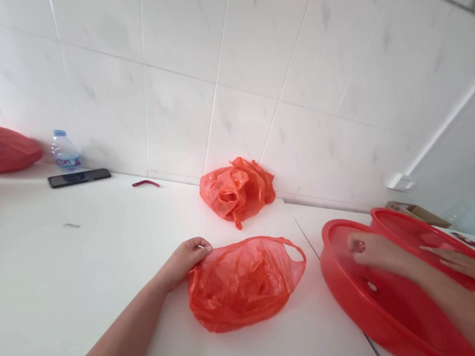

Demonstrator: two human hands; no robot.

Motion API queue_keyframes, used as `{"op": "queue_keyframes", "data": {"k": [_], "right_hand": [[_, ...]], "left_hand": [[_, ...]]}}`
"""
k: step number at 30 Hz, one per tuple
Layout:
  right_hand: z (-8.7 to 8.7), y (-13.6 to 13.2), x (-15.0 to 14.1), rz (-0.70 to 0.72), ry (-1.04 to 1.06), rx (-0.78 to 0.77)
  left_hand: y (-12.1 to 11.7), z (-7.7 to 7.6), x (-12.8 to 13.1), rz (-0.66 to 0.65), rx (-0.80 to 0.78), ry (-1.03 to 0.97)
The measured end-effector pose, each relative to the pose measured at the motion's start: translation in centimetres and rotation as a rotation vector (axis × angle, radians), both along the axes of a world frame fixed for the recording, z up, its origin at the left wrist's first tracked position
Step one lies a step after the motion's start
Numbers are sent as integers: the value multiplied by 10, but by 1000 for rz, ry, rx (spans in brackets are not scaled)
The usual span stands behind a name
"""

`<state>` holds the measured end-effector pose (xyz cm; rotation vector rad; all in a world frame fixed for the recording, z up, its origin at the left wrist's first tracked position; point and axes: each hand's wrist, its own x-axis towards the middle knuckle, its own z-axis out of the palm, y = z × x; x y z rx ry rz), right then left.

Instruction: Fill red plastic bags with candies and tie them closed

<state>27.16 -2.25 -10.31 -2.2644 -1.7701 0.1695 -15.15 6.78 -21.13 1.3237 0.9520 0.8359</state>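
Left hand (193, 255): thumb and forefinger pinch the bag (242, 286) at the far left end of its rim.
Bag: it lies to the right of your left hand and a little toward you, on the desk (56, 293), close to the seam (303, 231) at the desk's right edge.
Long axis: roughly left to right, from your left fingertips toward the near basin (347, 305).
Mouth: it gapes upward, with a handle (302, 255) looped at the right end, on the basin side.
Right hand (370, 250): over the near basin, your fingers curled; blur hides whether they grip anything, so I cannot tell.
Nearer hand: your left, touching the bag; your right is apart from it, past the handle and the seam.
Crumpled bag (239, 190): near the desk's wall edge, just beyond the bag you hold.
Co-worker's hand (454, 263): at the far basin (377, 213), apart from yours.
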Motion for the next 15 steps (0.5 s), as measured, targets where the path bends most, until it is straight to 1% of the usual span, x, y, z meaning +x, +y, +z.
{"op": "queue_keyframes", "data": {"k": [3,5,6,8,11,13,15], "right_hand": [[31,5,-19,142,-20,33],[45,7,-46,198,44,72],[48,8,-64,247,101,80],[47,11,-101,362,207,26],[31,17,-154,516,288,-79],[19,21,-180,596,285,-138],[11,25,-194,644,242,-167]], "left_hand": [[-1,2,0,-1,2,16],[-1,2,-1,5,2,27],[-2,2,-1,10,2,33],[-1,0,-1,19,2,43],[-1,-2,-1,19,14,41],[0,-4,-1,20,28,45],[0,-5,-1,17,36,47]]}}
